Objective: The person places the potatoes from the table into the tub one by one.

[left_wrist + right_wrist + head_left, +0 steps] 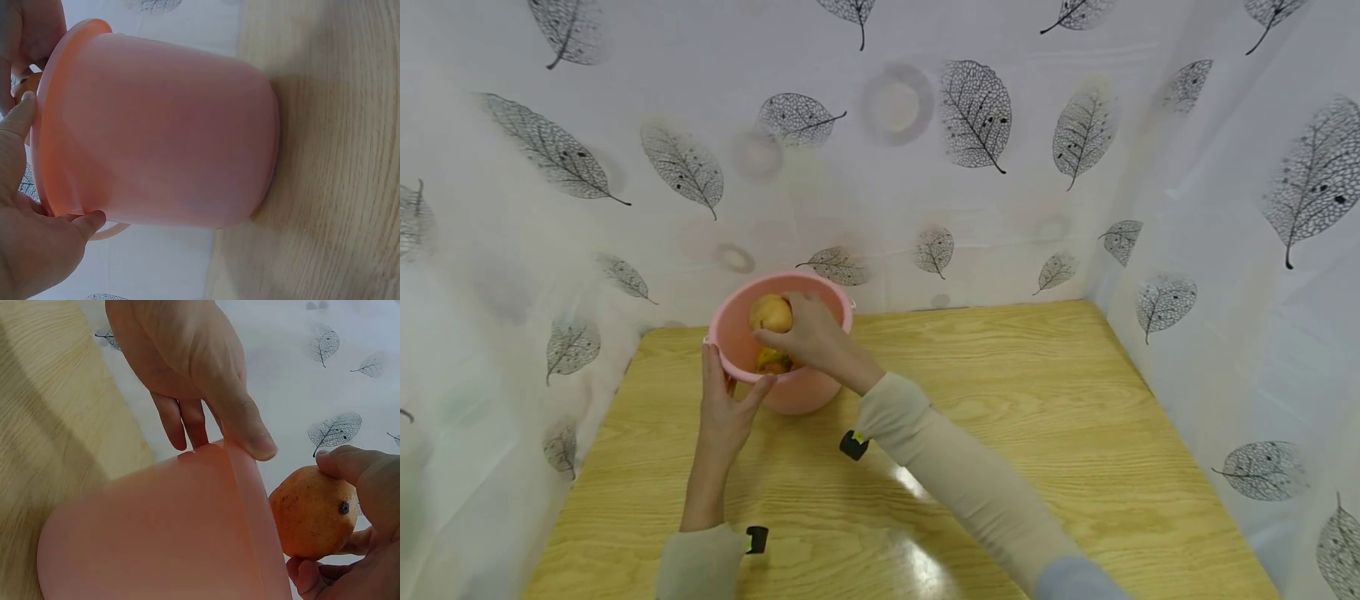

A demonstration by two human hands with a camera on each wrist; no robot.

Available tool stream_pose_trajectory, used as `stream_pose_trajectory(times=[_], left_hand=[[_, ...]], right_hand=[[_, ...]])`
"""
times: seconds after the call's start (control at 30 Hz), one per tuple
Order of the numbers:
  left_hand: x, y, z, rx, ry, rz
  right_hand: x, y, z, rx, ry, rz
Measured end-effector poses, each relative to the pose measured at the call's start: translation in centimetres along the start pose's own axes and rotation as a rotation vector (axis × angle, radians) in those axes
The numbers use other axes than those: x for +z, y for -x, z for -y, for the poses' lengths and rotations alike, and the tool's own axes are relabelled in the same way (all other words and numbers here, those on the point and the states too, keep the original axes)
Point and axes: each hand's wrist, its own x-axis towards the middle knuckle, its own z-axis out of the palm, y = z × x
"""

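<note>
A pink bucket [797, 396] stands on the wooden table near the back wall. My left hand [726, 412] grips its rim at the near left, with the thumb over the edge and fingers along the outside. At the bucket's mouth my right hand [812, 333] holds a round yellow-orange fruit [771, 314] between thumb and fingers. In the right wrist view, this fruit [315, 512] shows a dark spot at one end and sits just beyond the rim. Lower in the bucket lies something yellow with dark patches [772, 360], partly hidden; its kind cannot be made out.
The wooden table [1000, 400] carries the bucket and reaches toward the right and front. A white curtain with leaf prints [895, 167] hangs behind it and along both sides. A small black device [853, 445] sits at the right wrist, another [757, 540] at the left.
</note>
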Motion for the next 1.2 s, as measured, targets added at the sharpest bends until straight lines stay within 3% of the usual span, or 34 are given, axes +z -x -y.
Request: stream_pose_trajectory(times=[0.37,0.6,0.87,0.97,1.2], left_hand=[[-0.1,0.0,0.1,0.015,-0.010,0.006],[-0.1,-0.1,0.2,0.045,-0.002,-0.006],[0.3,0.2,0.0,0.007,-0.024,-0.013],[0.3,0.2,-0.1,0.009,-0.051,-0.018],[-0.3,0.3,-0.3,0.014,-0.224,-0.021]], right_hand=[[1.1,-0.2,-0.4,-0.029,0.050,0.004],[1.9,-0.3,-1.1,-0.051,0.149,0.020],[1.7,0.0,-1.4,-0.075,0.215,0.030],[1.4,0.2,-1.6,-0.088,0.203,0.026],[0.4,1.0,-1.8,-0.140,0.181,0.001]])
